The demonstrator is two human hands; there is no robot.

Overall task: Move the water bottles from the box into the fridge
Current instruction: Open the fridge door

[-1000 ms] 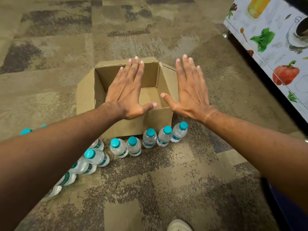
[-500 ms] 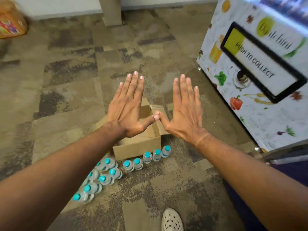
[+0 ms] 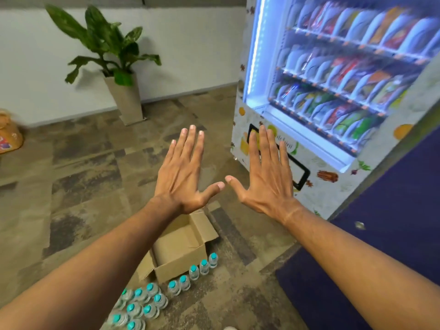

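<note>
The left hand [image 3: 183,172] and the right hand [image 3: 266,177] are raised in the air with straight, spread fingers, backs to the camera, and they grasp nothing. The small clear plastic water bottles with teal caps [image 3: 152,298] stand on the patterned carpet floor [image 3: 83,186], just beside the open brown cardboard box [image 3: 183,248]. The lit glass-front fridge with printed white panels [image 3: 333,75] stands at the right, well apart from them.

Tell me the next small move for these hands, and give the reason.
Probably lower the left hand to the water bottles standing on the carpet beside the box and take one. Both hands are spread open, the right hand too, holding nothing, and the box looks empty.
</note>
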